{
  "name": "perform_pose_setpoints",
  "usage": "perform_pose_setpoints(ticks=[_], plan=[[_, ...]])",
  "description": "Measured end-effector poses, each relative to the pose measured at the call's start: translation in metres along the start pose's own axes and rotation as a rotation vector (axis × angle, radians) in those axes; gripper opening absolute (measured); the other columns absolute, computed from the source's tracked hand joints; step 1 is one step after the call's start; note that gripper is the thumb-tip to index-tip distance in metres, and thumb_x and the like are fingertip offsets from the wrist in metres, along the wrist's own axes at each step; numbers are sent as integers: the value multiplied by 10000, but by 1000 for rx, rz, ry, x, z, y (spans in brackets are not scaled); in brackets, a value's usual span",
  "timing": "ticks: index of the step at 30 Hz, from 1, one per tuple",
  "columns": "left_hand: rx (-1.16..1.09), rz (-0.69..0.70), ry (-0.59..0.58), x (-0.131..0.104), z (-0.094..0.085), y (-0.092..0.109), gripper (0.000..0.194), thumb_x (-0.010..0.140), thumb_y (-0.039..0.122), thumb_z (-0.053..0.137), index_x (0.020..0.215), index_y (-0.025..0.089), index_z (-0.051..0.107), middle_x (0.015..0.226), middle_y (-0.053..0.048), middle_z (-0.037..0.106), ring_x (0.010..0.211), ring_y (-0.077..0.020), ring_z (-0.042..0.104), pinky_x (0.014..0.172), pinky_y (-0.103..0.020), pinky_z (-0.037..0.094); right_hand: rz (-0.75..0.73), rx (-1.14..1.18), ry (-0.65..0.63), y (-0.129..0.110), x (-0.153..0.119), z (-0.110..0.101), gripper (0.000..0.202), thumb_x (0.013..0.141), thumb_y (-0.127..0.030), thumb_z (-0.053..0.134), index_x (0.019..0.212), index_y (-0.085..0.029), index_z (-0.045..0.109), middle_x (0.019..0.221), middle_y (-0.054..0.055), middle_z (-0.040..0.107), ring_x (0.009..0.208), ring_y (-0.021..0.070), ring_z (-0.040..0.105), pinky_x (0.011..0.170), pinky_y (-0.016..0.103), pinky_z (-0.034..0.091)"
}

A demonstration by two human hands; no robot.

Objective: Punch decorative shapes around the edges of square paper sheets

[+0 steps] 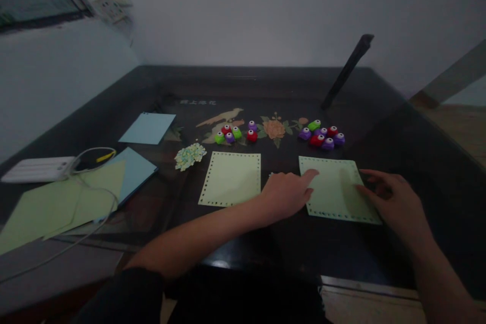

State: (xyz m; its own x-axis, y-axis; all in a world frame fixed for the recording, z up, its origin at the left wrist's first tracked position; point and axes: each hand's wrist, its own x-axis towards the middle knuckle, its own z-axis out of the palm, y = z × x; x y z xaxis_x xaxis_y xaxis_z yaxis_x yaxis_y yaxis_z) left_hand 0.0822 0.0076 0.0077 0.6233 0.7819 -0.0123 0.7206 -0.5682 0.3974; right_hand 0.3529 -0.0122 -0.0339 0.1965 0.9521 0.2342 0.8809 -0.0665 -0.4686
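Note:
A pale green paper sheet [332,187] with small holes along three of its edges lies between my hands. My right hand [395,202] has its right edge between thumb and fingers. Over the sheet's left edge is my left hand [286,195], its index finger stretched out and its thumb apart, the other fingers curled. Left of that hand lies a second pale green sheet [233,177], punched with holes along its edges. My left forearm covers part of its lower edge. A few tiny paper bits show just behind my left hand.
Several eye-topped hole punches in red, green and purple stand in a left group [251,135] and a right group [317,140]. Cut paper bits [190,156] form a pile. Blue sheets [149,128], green sheets [45,202], a white power strip [38,169] and a cable lie left. A black upright bar [347,71] rises behind.

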Motion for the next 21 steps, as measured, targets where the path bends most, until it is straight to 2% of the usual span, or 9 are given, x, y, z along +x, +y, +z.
perform_pose_setpoints(ticks=[3, 7, 10, 12, 15, 18, 21], plan=[[-67, -3, 125, -17, -26, -28, 352, 934, 277, 430, 1276, 231, 502, 937, -51, 718, 789, -202, 677, 687, -290, 498, -2, 8, 11, -11, -1, -4, 343, 744, -450, 606, 980, -214, 686, 862, 117, 587, 648, 246, 556, 582, 411, 464], [-73, -101, 330, -48, -57, -94, 310, 900, 186, 452, 1183, 186, 578, 932, -40, 694, 797, -164, 635, 750, -277, 473, -101, -21, 39, -39, -4, -2, 307, 800, -447, 546, 955, -219, 681, 897, 118, 591, 604, 219, 546, 574, 396, 456], [29, -181, 358, -68, -66, -142, 283, 879, 172, 463, 1113, 148, 619, 966, -75, 682, 882, -196, 624, 826, -313, 467, -231, -10, 40, -66, -3, 7, 298, 842, -420, 512, 961, -207, 684, 923, 122, 606, 595, 199, 547, 592, 383, 461], [93, -190, 347, -76, -65, -165, 276, 872, 174, 466, 1092, 138, 629, 1051, -99, 666, 990, -226, 603, 890, -345, 451, -342, 23, 14, -88, 0, 16, 270, 858, -387, 515, 980, -212, 680, 957, 117, 621, 637, 198, 565, 627, 369, 476], [167, -190, 319, -82, -57, -181, 288, 881, 215, 483, 1129, 153, 614, 1151, -106, 639, 1099, -257, 562, 956, -394, 408, -508, 47, -60, -124, 7, 33, 256, 884, -363, 494, 1012, -224, 667, 999, 99, 634, 779, 225, 594, 725, 389, 496], [213, -188, 297, -85, -49, -182, 311, 896, 293, 511, 1177, 185, 588, 1202, -100, 627, 1153, -270, 532, 1010, -446, 328, -651, -23, -188, -160, 15, 53, 309, 902, -327, 492, 1117, -160, 637, 1069, 133, 631, 981, 276, 566, 840, 434, 488], [261, -194, 287, -87, -44, -180, 368, 888, 385, 543, 1198, 191, 578, 1213, -112, 619, 1167, -291, 513, 1031, -482, 264, -678, -170, -264, -187, 22, 73, 378, 906, -342, 504, 1183, -105, 605, 1136, 148, 613, 1035, 290, 541, 874, 429, 489]])
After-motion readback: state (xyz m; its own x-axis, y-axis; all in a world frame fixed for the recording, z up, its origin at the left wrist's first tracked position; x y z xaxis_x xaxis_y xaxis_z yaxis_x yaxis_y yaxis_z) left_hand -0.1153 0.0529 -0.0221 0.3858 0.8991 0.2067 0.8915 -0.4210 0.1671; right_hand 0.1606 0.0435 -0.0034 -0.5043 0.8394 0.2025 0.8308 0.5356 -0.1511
